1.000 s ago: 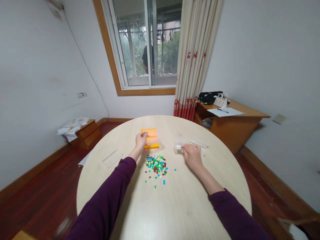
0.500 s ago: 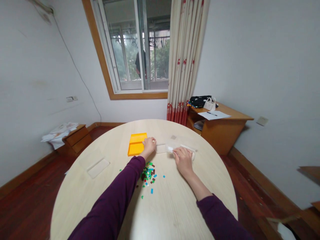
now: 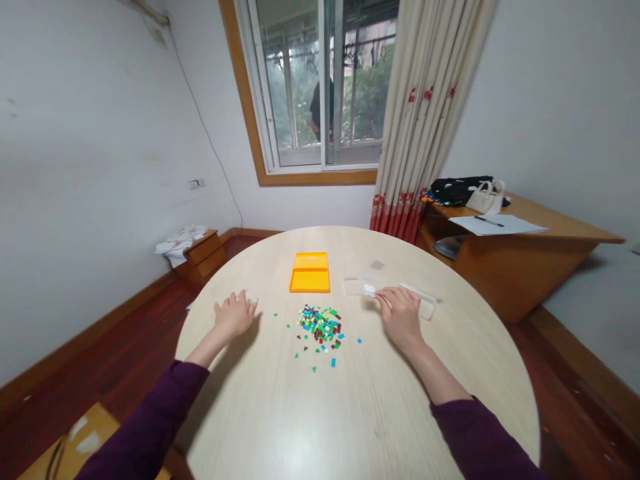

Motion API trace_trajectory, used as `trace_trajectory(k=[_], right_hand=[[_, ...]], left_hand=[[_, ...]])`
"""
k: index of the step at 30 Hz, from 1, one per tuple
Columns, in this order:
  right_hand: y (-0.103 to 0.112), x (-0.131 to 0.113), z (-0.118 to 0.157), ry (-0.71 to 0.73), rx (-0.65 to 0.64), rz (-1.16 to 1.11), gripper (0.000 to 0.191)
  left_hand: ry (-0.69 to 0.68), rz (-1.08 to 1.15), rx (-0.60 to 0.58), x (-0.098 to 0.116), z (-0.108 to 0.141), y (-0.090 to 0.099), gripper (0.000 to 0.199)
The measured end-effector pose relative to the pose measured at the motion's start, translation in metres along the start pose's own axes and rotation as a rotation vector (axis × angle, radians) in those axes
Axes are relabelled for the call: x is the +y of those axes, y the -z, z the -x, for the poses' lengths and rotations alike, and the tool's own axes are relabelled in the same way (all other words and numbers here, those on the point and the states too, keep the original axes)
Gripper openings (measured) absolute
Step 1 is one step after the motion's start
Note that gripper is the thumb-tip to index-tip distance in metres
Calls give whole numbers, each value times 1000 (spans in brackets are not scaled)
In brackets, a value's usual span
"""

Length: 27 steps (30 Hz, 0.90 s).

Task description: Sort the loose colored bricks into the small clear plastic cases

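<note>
My left hand (image 3: 235,315) hovers over or touches a clear plastic tray at the table's left side, its fingers spread. Only a sliver of that tray shows past the fingertips. On the right, the thumb and fingers of my right hand (image 3: 403,319) are pinched at the near end of a clear plastic case (image 3: 355,287) with a white patch. Just beyond this hand lies another clear plastic case (image 3: 427,308). Between the hands, small coloured building bricks (image 3: 320,323) lie in a loose pile. An open yellow box (image 3: 310,281) stands behind the pile.
The round wooden table (image 3: 310,413) bears everything, with a small greyish square (image 3: 377,265) towards its back right. A desk (image 3: 530,267) with papers (image 3: 497,225) and a white handbag (image 3: 486,198) stands at right. A small cabinet (image 3: 206,250) is at far left.
My left hand has left the end of the clear case by the yellow box and swung left to the other clear tray. My right hand keeps its pinch. The view has turned left.
</note>
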State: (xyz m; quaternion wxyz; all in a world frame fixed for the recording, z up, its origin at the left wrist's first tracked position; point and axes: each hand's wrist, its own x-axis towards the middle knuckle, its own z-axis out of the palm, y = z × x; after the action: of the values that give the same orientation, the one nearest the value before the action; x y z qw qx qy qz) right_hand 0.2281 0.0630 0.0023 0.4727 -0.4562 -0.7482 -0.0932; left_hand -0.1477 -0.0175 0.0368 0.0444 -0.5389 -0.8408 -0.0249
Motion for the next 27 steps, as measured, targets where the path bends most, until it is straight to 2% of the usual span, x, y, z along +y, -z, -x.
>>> trace_trajectory(k=[1, 2, 4, 7, 10, 13, 15, 17, 18, 21, 23, 27], right_hand=[[0, -1, 0, -4, -12, 0, 18], [0, -2, 0, -6, -25, 1, 18], [-1, -2, 1, -5, -41, 0, 18], [0, -2, 3, 6, -36, -3, 19], [1, -1, 3, 18, -19, 2, 20], [2, -3, 2, 47, 2, 15, 21], [3, -6, 1, 79, 2, 21, 20], [3, -13, 1, 112, -18, 16, 18], [3, -17, 1, 129, -33, 11, 18], [4, -35, 2, 218, -59, -25, 18], [4, -48, 4, 304, -57, -67, 19], [3, -67, 9, 385, -98, -127, 19]], left_hand=[[-6, 32, -85, -6, 1, -8, 57], [-31, 66, -108, -7, 0, -15, 56], [-117, 148, -72, 0, -7, -24, 51], [-267, 300, -51, 24, -24, -26, 38], [-316, 344, -56, 52, -41, -22, 32], [-331, 371, -39, 75, -45, -14, 35], [-350, 403, 42, 88, -37, -4, 37], [-470, 509, 182, 101, -19, 9, 38], [-549, 558, 192, 108, -7, 16, 40], [-746, 576, 17, 128, 27, 32, 51], [-808, 526, -42, 137, 42, 37, 41], [-819, 562, -10, 134, 51, 33, 23]])
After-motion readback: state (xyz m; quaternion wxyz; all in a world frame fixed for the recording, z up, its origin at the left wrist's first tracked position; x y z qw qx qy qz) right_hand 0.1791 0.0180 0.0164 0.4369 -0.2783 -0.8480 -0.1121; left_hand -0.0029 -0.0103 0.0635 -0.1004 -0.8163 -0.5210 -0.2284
